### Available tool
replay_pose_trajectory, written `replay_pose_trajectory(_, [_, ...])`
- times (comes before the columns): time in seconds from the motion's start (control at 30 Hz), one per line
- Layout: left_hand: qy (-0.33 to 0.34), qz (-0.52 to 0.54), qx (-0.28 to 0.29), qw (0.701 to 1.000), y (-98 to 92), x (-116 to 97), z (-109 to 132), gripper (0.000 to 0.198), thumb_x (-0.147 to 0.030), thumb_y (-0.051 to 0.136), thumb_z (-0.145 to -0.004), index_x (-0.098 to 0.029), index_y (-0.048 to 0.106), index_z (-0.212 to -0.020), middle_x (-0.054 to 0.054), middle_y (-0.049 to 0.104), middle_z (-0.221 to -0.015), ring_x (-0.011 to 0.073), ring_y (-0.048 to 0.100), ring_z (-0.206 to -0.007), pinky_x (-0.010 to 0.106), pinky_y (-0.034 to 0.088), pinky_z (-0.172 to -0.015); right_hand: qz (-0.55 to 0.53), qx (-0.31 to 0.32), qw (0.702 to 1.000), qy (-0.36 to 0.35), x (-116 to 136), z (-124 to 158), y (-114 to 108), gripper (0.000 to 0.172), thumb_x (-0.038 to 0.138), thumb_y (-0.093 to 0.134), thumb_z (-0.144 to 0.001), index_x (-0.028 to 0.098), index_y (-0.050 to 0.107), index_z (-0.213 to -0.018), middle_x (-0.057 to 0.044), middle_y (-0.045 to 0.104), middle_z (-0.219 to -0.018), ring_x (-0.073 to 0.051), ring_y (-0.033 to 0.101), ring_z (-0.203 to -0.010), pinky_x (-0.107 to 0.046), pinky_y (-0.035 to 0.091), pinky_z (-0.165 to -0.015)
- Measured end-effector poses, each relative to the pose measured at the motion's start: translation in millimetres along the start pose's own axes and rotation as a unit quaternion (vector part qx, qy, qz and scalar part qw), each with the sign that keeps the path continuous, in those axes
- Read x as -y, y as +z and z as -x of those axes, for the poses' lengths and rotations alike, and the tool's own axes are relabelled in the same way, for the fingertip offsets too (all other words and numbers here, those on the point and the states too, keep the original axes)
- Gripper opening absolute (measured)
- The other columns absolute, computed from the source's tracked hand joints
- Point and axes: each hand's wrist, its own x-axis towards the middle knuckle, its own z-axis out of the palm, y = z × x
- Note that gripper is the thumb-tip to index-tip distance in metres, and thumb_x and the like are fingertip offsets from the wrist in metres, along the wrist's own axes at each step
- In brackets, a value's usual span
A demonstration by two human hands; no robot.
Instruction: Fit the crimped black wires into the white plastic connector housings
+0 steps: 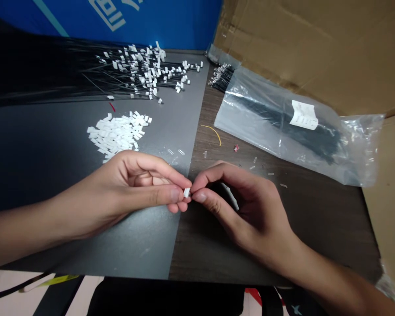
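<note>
A small white plastic connector housing is pinched between the thumb and forefinger of my left hand, above the table's middle. My right hand meets it from the right, thumb and forefinger pressed together at the housing's end. Whatever those right fingertips hold is too small and covered to make out. Beyond my left hand lies a pile of loose white connector housings. Farther back, a large bundle of black wires ends in many white connectors.
A clear plastic bag of black wires with bare metal ends lies at the right, by a cardboard sheet. Small clear plastic bits, a yellow strand and a red scrap are scattered nearby. A blue panel stands behind.
</note>
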Motion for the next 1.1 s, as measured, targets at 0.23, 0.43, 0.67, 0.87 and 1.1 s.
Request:
replay_pose_trajectory(0.23, [-0.016,-0.008,0.019,1.000,-1.2,-2,0,0.015,-0.023,0.107,-0.088,-0.032,0.097,-0.083,-0.001,0.090,-0.073,0.0172,0.087,-0.063,0.016,0.070,-0.062,-0.005,0.025,0.998,-0.051,-2,1,0,0.010,0.016,0.092,-0.114,0.023,0.086,-0.110,-0.003,0.092,-0.111,-0.018,0.085,-0.098,-0.028,0.068,-0.095])
replay_pose_trajectory(0.43, [0.000,-0.032,0.015,0.999,-3.3,1,2,0.012,-0.025,0.107,-0.090,-0.031,0.097,-0.089,-0.001,0.089,-0.071,0.0159,0.084,-0.060,0.016,0.067,-0.058,-0.061,0.012,0.998,0.017,-3,0,2,0.010,0.018,0.099,-0.109,0.022,0.091,-0.103,-0.001,0.096,-0.106,-0.018,0.091,-0.099,-0.027,0.070,-0.096])
replay_pose_trajectory(0.67, [-0.022,0.006,0.015,1.000,-3.4,7,2,0.019,-0.022,0.107,-0.086,-0.027,0.091,-0.079,-0.002,0.088,-0.074,0.0129,0.082,-0.060,0.014,0.066,-0.060,-0.098,0.008,0.994,0.051,-6,-3,1,0.011,0.019,0.106,-0.102,0.021,0.096,-0.100,-0.001,0.095,-0.094,-0.017,0.090,-0.087,-0.022,0.070,-0.083])
replay_pose_trajectory(0.87, [-0.036,0.040,0.015,0.998,-2.8,9,3,0.016,-0.019,0.108,-0.085,-0.028,0.096,-0.080,-0.002,0.089,-0.075,0.0118,0.082,-0.064,0.012,0.067,-0.064,-0.088,-0.008,0.995,0.045,-5,-4,3,0.012,0.020,0.109,-0.099,0.023,0.097,-0.097,-0.001,0.096,-0.093,-0.018,0.092,-0.086,-0.022,0.071,-0.081])
replay_pose_trajectory(1.1, [-0.022,0.036,0.007,0.999,-0.7,11,2,0.015,-0.018,0.106,-0.086,-0.029,0.097,-0.080,-0.001,0.090,-0.077,0.0124,0.082,-0.064,0.013,0.067,-0.064,-0.082,-0.019,0.996,0.037,-4,-5,5,0.015,0.014,0.109,-0.097,0.023,0.097,-0.098,0.000,0.098,-0.095,-0.015,0.093,-0.088,-0.018,0.070,-0.082])
